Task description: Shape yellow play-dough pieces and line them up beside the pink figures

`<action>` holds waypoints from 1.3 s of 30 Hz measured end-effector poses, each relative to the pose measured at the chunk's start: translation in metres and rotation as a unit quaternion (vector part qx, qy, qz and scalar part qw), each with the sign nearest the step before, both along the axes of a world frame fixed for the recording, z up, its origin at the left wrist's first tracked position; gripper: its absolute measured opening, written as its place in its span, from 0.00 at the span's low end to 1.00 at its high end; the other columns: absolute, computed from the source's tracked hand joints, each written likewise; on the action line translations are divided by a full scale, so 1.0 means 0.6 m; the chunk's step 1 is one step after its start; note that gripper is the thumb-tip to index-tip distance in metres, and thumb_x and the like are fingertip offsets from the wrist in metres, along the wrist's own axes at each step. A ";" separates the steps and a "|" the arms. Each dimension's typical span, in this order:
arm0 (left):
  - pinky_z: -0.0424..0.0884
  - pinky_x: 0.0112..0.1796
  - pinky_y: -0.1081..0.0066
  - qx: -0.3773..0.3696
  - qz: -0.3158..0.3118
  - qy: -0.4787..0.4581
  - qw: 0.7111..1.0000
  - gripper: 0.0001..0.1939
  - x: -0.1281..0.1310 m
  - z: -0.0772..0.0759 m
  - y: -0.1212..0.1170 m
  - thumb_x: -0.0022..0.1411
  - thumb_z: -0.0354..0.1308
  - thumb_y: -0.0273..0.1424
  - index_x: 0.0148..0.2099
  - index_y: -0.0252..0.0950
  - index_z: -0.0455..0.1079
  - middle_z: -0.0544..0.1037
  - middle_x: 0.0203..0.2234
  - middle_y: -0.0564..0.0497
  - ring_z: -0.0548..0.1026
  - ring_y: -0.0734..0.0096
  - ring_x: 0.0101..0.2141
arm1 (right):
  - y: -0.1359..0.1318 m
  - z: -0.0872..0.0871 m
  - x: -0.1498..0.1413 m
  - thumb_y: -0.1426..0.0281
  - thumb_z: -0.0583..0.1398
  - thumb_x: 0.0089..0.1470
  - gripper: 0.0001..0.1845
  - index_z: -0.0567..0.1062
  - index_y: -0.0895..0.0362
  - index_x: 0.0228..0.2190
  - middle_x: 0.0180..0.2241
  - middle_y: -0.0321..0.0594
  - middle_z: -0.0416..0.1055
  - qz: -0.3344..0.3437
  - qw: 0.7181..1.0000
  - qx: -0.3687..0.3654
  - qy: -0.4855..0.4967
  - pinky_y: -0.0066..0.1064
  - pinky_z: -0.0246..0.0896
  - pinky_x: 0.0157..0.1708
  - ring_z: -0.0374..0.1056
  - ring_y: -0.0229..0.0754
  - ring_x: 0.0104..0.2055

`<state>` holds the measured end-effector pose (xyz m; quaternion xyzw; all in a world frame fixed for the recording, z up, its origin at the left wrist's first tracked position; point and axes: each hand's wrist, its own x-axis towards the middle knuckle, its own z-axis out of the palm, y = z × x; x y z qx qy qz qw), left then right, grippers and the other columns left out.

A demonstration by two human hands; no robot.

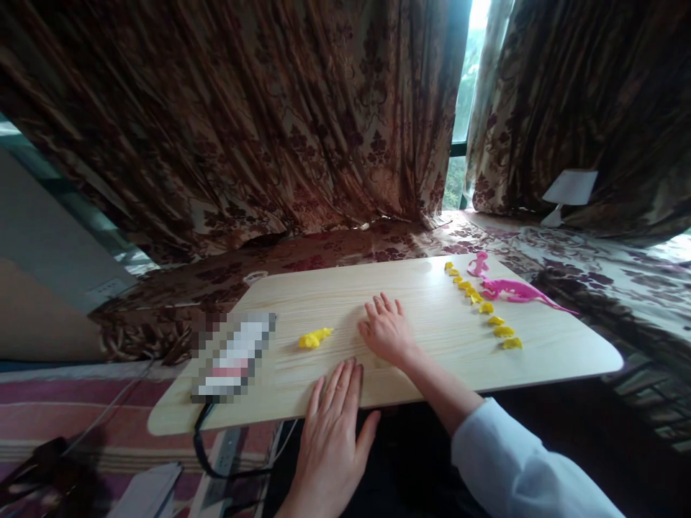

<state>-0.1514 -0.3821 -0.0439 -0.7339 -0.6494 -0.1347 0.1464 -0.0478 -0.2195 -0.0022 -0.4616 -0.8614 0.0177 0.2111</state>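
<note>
My left hand (335, 424) rests with straight fingers over the front edge of a pale wooden table (378, 288). My right hand (387, 329) is palm down near the middle of the tabletop, fingers spread; what lies under its palm, if anything, is hidden. A small yellow figure (315, 338), maybe a toy animal, lies left of my right hand and beyond my left fingertips. Off to the right, several yellow pieces (486, 308) form a slanting row. Beside that row are a pink toy dinosaur (510, 291) and a smaller pink figure (478, 263).
A flat, pixelated device (237, 356) lies at the table's left end, with a black strap or cable (201, 450) hanging over the edge. Patterned curtains (302, 129) hang behind. A white lamp (571, 188) stands on the patterned ledge at the far right.
</note>
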 end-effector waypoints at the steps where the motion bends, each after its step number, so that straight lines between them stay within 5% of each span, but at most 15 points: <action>1: 0.50 0.59 0.52 0.002 0.000 -0.001 1.000 0.32 0.000 0.000 0.000 0.65 0.46 0.38 0.67 0.35 0.43 0.52 0.64 0.45 0.50 0.59 0.63 | 0.019 0.001 0.004 0.61 0.48 0.60 0.27 0.64 0.63 0.55 0.60 0.53 0.56 -0.013 1.000 -0.004 0.001 0.50 0.39 0.59 0.44 0.52 0.64; 4: 0.49 0.60 0.52 0.005 0.000 -0.008 1.000 0.32 -0.001 -0.001 -0.001 0.65 0.47 0.38 0.67 0.35 0.43 0.52 0.64 0.45 0.50 0.59 0.63 | 0.033 -0.011 0.053 0.63 0.46 0.61 0.25 0.64 0.63 0.55 0.60 0.53 0.56 -0.038 0.999 -0.014 -0.006 0.52 0.42 0.58 0.46 0.53 0.64; 9: 0.46 0.60 0.52 -0.012 0.007 -0.016 1.000 0.32 0.002 0.001 0.000 0.65 0.45 0.40 0.67 0.35 0.43 0.51 0.64 0.47 0.48 0.60 0.63 | -0.074 -0.038 0.138 0.70 0.43 0.61 0.26 0.55 0.65 0.60 0.61 0.48 0.53 -0.007 0.999 -0.010 -0.035 0.44 0.35 0.62 0.40 0.45 0.66; 13: 0.47 0.60 0.52 -0.014 0.005 -0.013 1.000 0.32 0.003 0.000 0.002 0.65 0.45 0.41 0.66 0.33 0.45 0.51 0.64 0.45 0.48 0.58 0.63 | -0.133 -0.030 0.094 0.70 0.45 0.61 0.25 0.59 0.63 0.58 0.64 0.45 0.45 0.058 0.998 -0.007 -0.030 0.40 0.35 0.62 0.36 0.44 0.66; 18: 0.50 0.59 0.52 0.004 -0.006 -0.001 1.000 0.32 0.001 -0.002 0.003 0.65 0.47 0.39 0.66 0.34 0.45 0.53 0.64 0.43 0.52 0.57 0.62 | -0.043 0.000 -0.011 0.61 0.47 0.61 0.27 0.61 0.63 0.57 0.60 0.51 0.55 0.022 1.000 -0.005 0.001 0.48 0.34 0.61 0.41 0.49 0.65; 23: 0.48 0.60 0.52 0.001 -0.003 -0.003 1.000 0.32 -0.001 -0.001 0.004 0.65 0.47 0.38 0.67 0.34 0.43 0.52 0.64 0.44 0.50 0.58 0.63 | 0.037 0.000 0.040 0.63 0.45 0.61 0.28 0.62 0.70 0.55 0.60 0.61 0.54 -0.038 0.999 -0.025 -0.002 0.58 0.41 0.56 0.47 0.58 0.63; 28: 0.46 0.60 0.52 -0.001 -0.001 -0.022 1.000 0.32 0.003 0.001 0.001 0.65 0.46 0.39 0.66 0.34 0.44 0.52 0.64 0.45 0.49 0.58 0.63 | -0.066 -0.022 0.132 0.70 0.44 0.61 0.26 0.57 0.61 0.59 0.62 0.44 0.52 0.024 0.999 -0.017 -0.038 0.47 0.32 0.62 0.41 0.45 0.65; 32: 0.46 0.60 0.52 -0.008 0.002 -0.023 1.000 0.31 0.004 0.000 0.001 0.65 0.46 0.40 0.66 0.34 0.46 0.52 0.64 0.45 0.48 0.59 0.63 | -0.137 -0.023 0.087 0.71 0.47 0.59 0.24 0.64 0.60 0.56 0.63 0.43 0.48 0.084 0.996 0.000 -0.024 0.43 0.31 0.62 0.35 0.46 0.66; 36: 0.49 0.59 0.52 -0.011 0.001 -0.015 1.000 0.31 0.000 -0.003 0.003 0.65 0.46 0.39 0.65 0.34 0.47 0.53 0.64 0.43 0.49 0.59 0.63 | -0.076 -0.004 -0.012 0.65 0.46 0.62 0.25 0.61 0.59 0.57 0.61 0.47 0.55 0.047 0.999 0.001 0.006 0.47 0.30 0.62 0.40 0.47 0.65; 39: 0.49 0.59 0.52 -0.011 -0.003 -0.006 1.000 0.31 -0.002 -0.004 0.004 0.65 0.46 0.39 0.66 0.35 0.44 0.52 0.64 0.44 0.50 0.59 0.63 | 0.010 0.008 -0.019 0.63 0.47 0.61 0.26 0.60 0.62 0.57 0.61 0.53 0.54 -0.005 1.000 -0.012 0.012 0.54 0.32 0.60 0.42 0.52 0.65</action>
